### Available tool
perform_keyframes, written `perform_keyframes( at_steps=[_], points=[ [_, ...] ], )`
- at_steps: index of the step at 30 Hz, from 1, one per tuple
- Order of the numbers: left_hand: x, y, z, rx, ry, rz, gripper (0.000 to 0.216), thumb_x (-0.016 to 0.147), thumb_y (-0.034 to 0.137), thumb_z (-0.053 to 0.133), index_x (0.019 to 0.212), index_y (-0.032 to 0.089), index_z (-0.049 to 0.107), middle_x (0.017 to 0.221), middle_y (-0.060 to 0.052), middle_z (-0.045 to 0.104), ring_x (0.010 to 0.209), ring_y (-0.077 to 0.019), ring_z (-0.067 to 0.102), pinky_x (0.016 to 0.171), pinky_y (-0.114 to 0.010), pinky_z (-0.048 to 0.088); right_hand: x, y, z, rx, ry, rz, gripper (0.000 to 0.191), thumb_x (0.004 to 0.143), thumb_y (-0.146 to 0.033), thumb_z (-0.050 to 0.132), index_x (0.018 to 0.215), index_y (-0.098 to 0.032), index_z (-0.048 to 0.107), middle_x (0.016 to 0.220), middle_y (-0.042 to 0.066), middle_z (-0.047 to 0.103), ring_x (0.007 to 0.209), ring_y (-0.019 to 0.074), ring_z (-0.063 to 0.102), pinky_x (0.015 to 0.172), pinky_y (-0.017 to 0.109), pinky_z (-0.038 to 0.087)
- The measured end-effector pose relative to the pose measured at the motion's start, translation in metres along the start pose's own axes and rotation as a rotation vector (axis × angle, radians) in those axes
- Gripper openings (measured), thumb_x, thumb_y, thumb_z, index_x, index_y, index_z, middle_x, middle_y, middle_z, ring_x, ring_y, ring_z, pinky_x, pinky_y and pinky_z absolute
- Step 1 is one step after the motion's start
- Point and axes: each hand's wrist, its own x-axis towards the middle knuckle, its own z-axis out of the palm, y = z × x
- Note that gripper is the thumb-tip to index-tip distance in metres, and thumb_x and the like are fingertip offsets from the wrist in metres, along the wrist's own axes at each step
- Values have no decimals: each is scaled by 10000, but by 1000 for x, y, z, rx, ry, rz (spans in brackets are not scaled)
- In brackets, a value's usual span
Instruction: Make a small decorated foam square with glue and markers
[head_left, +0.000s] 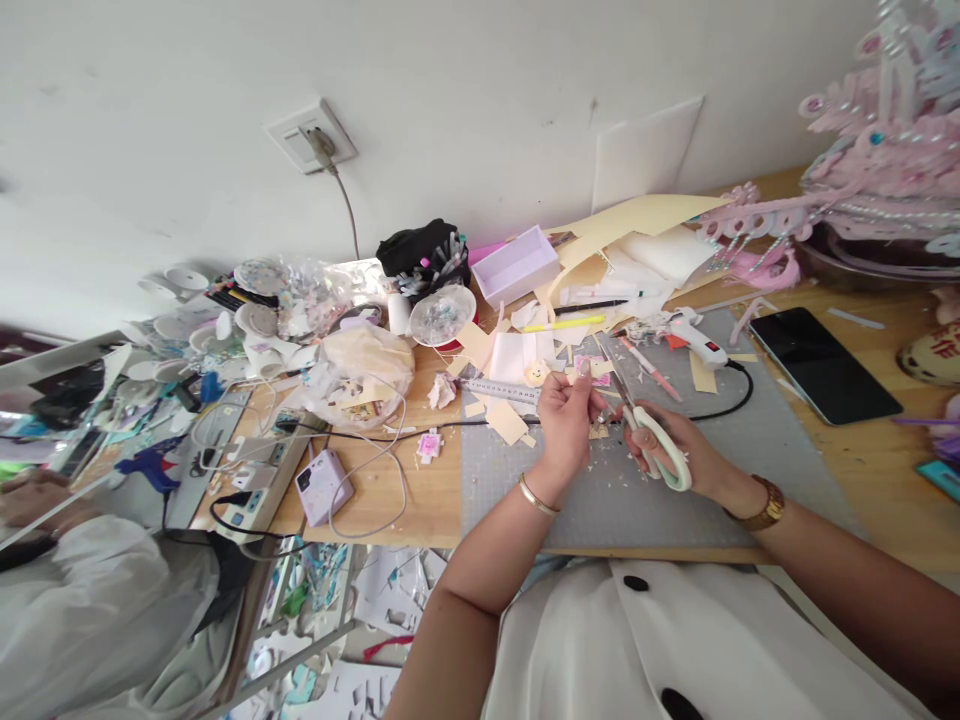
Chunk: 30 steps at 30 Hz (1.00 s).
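Observation:
My right hand [667,430] grips a pair of scissors [677,465] by its pale green handles, blades pointing up and away from me. Just left of the blades, my left hand [566,420] is closed in a pinch. A small pink piece [600,368] shows at its fingertips, partly hidden by them. Both hands are over a grey cutting mat [585,515] strewn with paper scraps. A clear ruler [499,388] lies beside my left hand, near a small cream flower-shaped piece [535,373].
A white glue gun [697,338] and black phone [829,362] lie to the right. Behind are a lilac box [517,265] and yellow pen [562,324]. On the left are a lilac device [324,487], a power strip [259,490] and a co-worker's sleeve [112,570].

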Motion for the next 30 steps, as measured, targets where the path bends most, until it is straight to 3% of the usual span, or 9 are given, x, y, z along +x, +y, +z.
perform_keyframes(
  at_steps=[13, 17, 21, 26, 30],
  points=[
    [2, -1, -1, 7, 8, 7, 538, 700, 591, 807, 684, 219, 418, 476, 76, 549, 406, -47, 413, 435, -183, 296, 0, 1, 1, 70, 56, 71, 469, 685, -547, 820, 884, -222, 546, 576, -80, 515, 408, 84, 473, 391, 232, 448],
    [7, 3, -2, -31, 22, 26, 512, 668, 537, 848, 709, 209, 457, 575, 75, 585, 495, -60, 540, 499, -179, 413, -1, 0, -3, 44, 94, -7, 486, 769, -630, 725, 972, -219, 563, 598, -64, 517, 435, 99, 490, 405, 242, 439],
    [13, 9, -6, -42, -16, -34, 539, 639, 562, 854, 782, 218, 465, 653, 51, 643, 599, -133, 686, 572, -229, 508, -1, 0, -9, 16, 32, -117, 550, 809, -721, 631, 1022, -223, 539, 682, -26, 554, 500, 119, 520, 466, 278, 471],
    [18, 11, -10, -11, -62, -75, 621, 588, 571, 882, 828, 241, 413, 527, 107, 585, 514, -158, 685, 550, -241, 524, -1, -5, -12, 6, -46, -172, 574, 813, -760, 587, 1041, -235, 544, 699, -27, 542, 519, 124, 502, 522, 310, 488],
    [20, 13, -13, -3, -113, -52, 646, 523, 533, 929, 870, 230, 476, 557, 77, 659, 517, -159, 693, 602, -272, 572, -2, -9, -13, 1, -17, -174, 552, 810, -747, 606, 1015, -237, 548, 683, -29, 537, 513, 122, 501, 498, 298, 465]
  ],
)
